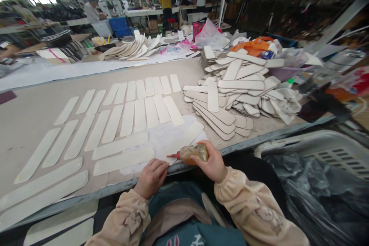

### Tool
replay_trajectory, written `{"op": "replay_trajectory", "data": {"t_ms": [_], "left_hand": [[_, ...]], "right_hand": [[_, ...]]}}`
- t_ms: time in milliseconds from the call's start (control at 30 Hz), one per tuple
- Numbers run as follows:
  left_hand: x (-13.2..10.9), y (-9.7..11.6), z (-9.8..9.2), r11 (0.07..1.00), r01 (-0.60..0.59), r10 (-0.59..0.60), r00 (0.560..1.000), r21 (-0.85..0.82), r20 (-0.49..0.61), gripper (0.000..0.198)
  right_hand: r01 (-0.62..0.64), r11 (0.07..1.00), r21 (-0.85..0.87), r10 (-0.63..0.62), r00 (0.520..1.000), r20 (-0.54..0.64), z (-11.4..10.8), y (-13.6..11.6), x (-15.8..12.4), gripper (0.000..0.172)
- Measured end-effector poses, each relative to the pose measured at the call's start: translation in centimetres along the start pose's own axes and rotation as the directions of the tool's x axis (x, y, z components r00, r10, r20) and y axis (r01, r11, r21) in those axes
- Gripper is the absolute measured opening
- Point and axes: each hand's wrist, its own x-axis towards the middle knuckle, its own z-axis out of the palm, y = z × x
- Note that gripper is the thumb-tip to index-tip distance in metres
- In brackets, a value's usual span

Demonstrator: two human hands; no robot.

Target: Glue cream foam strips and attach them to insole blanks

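Amber translucent bottle with a red nozzle is grasped in the right hand, pointing left at the near end of a long cream strip on the beige desk; the left hand curls near the nozzle tip, whether gripping the strip I cannot tell

Bottle: glossy plastic. Strips: smooth, matt. Sleeves: soft cloth.

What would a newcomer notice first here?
Probably the amber bottle with a red nozzle, in the right hand at the near edge of the table. Next, pale strips laid in rows across its left and middle, then a jumbled pile on its right.
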Motion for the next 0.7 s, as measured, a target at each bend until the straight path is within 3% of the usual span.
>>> {"op": "replay_trajectory", "data": {"t_ms": [333,700], "left_hand": [[-0.2,-0.1,0.2,1.000,0.023,-0.023,1.000,-0.021,0.005,0.020],[0.0,-0.3,0.2,1.000,0.005,-0.006,1.000,-0.031,-0.009,0.019]], "right_hand": [[-0.015,0.999,-0.051,0.018,0.998,0.055,-2.4,-0.5,0.0,0.036],[-0.092,0.974,-0.207,0.038,0.967,-0.252,-5.4,1.6,1.6,0.033]]}}
